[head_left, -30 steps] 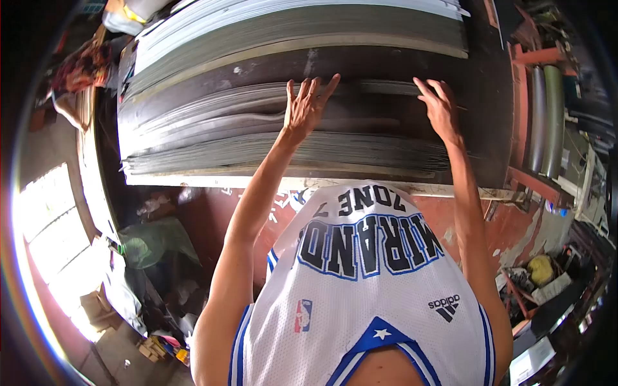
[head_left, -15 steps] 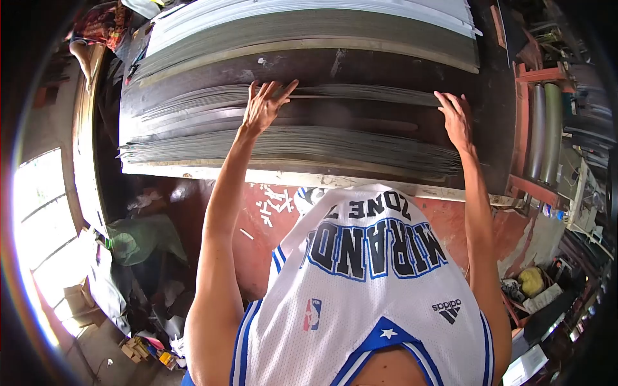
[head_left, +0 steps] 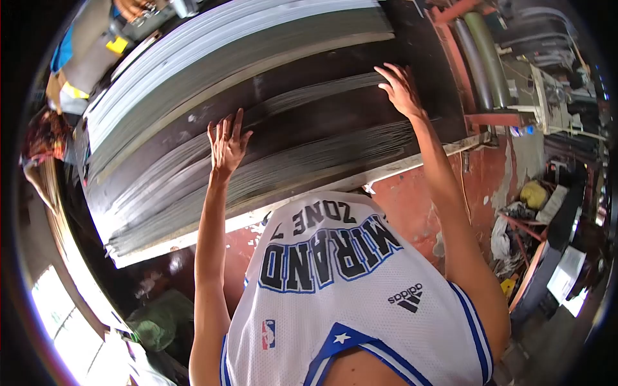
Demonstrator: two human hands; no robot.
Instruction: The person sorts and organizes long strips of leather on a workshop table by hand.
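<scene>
The person is leaning over a wide tabletop (head_left: 212, 228) whose pale front edge is running slantwise across the view, and both arms are stretching forward onto a big stack of thin grey sheets (head_left: 309, 138) that is lying fanned out across it. The left hand (head_left: 226, 143) is resting flat on the sheets near the middle of the stack, its fingers spread wide and pointing away from the body; it is pressing on the top surface rather than closing round anything. The right hand (head_left: 400, 90) is reaching farther out, toward the far right side of the stack, with its fingers loosely bent and lying against a sheet edge; whether it is actually pinching that edge or only touching it cannot be told from here. The two hands are sitting well apart, with dark bands and paler bands of sheet edges running between them. Behind the stack a second, lighter pile of sheets (head_left: 212, 61) is lying along the far side. To the right of the tabletop, long rollers (head_left: 479, 55) are sitting in a red metal frame (head_left: 492, 119). The person is wearing a white jersey (head_left: 347, 283) with blue lettering, which is filling the lower part of the view.
</scene>
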